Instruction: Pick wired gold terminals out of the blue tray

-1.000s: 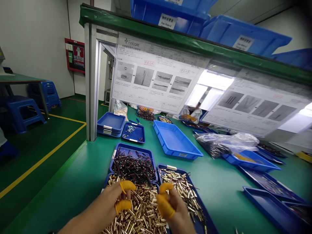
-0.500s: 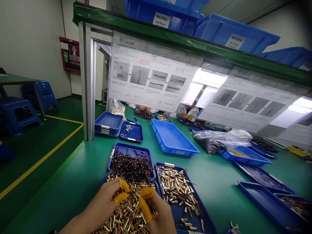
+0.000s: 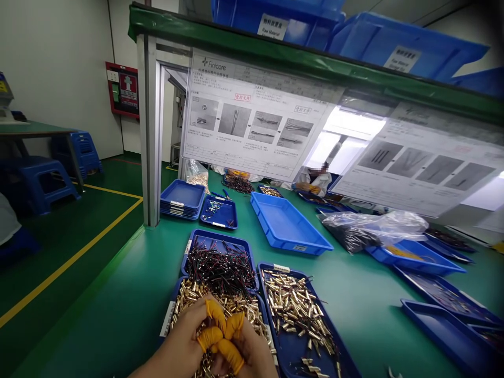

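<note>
Left hand [image 3: 192,336], right hand [image 3: 250,344] now meet between metal-sleeve tray [image 3: 177,291] side edges; fingertips [image 3: 215,314] bunched close, hold unclear; slack pinch could drop parts

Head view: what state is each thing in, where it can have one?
Left hand: fingers curled, grip hidden.
Right hand: fingers curled against the left's, grip hidden.
Wire tray: heaped.
Tube tray, under the hands: heaped.
Right tray: partly filled.
Bin: upright, open-topped.
Tray stack: nested.
Bag: crumpled, dark contents.
Sheets: hanging.
</note>
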The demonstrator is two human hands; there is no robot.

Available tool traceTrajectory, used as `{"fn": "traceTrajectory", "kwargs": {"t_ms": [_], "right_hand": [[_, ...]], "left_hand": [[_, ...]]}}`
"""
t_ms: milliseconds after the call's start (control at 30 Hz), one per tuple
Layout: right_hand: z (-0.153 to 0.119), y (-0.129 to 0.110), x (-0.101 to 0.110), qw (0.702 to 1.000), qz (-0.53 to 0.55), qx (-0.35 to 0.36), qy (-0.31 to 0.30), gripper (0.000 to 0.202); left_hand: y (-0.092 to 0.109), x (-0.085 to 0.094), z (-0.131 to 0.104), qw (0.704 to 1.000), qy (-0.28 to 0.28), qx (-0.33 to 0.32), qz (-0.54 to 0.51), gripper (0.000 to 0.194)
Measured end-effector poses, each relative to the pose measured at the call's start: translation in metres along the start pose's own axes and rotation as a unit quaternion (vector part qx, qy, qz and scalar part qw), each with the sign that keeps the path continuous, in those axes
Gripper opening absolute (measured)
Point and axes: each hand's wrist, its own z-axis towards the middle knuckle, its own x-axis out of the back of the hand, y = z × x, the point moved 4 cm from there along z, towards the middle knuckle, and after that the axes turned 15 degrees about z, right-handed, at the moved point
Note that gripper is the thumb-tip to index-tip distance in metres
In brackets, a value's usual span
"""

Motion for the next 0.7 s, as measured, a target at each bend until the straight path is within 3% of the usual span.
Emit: {"fn": "traceTrajectory", "kwargs": {"t_ms": [133,267,367,467,567,700], "right_hand": [[-0.005,-0.017,-0.016,0.98,0.172,-0.07,-0.066,0.042],[-0.007,-0.028,-0.016,0.949,0.284,-0.121,-0.071,0.037],[-0.004,-0.03,-0.005,0.966,0.236,-0.096,-0.049,0.035],[0.0,-0.034,0.01,0.983,0.173,-0.06,0.018,0.035],[0.001,-0.043,0.017,0.99,0.123,-0.035,0.061,0.037],[-0.002,-0.05,0.012,0.996,0.04,-0.042,0.063,0.046]], "left_hand": [[0.008,0.0,-0.003,0.998,-0.033,0.005,-0.059,0.004],[0.009,0.001,-0.001,0.992,-0.062,0.009,-0.108,0.01],[0.003,0.008,0.0,0.998,-0.059,0.021,0.009,0.007],[-0.005,0.014,-0.001,0.978,-0.114,0.02,0.173,0.017],[-0.006,0.013,-0.003,0.946,-0.165,-0.051,0.275,0.028],[-0.004,0.002,-0.002,0.91,-0.162,-0.122,0.363,0.031]]}}
